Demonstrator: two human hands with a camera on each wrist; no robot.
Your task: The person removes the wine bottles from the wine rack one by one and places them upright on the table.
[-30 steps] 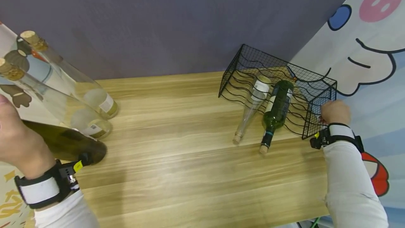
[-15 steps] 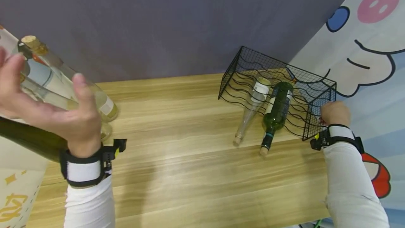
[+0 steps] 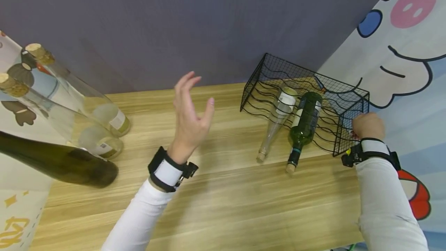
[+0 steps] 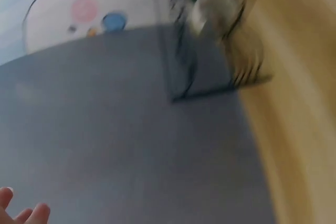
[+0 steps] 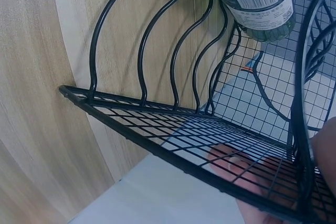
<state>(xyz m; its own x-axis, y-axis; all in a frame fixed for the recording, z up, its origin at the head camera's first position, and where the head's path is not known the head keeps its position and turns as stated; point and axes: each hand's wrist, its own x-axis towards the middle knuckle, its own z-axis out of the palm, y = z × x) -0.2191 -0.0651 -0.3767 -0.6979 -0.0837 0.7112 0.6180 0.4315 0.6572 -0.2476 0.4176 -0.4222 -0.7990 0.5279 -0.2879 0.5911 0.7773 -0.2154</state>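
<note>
My left hand [image 3: 189, 117] is held over the middle of the table, fingers spread and nothing in them. A few of its fingertips [image 4: 39, 214] show in the left wrist view. My right hand [image 3: 369, 126] grips the right end of a black wire wine rack [image 3: 343, 121]; behind the mesh, its fingers [image 5: 239, 174] show in the right wrist view. Lying in the rack with their corked necks toward me are a clear bottle [image 3: 277, 121] and a green wine bottle [image 3: 305, 121]. The rack is blurred in the left wrist view.
Standing at the left are two clear corked bottles [image 3: 74, 96] [image 3: 64, 121] and, nearer, a dark green bottle [image 3: 66, 164]. A grey wall [image 3: 156, 30] borders the wooden table [image 3: 223, 204] at the back. A cartoon-printed sheet [image 3: 407, 84] hangs on the right.
My left hand has let go of the dark green bottle at the left and moved right, over the table's middle. My right hand stays on the rack.
</note>
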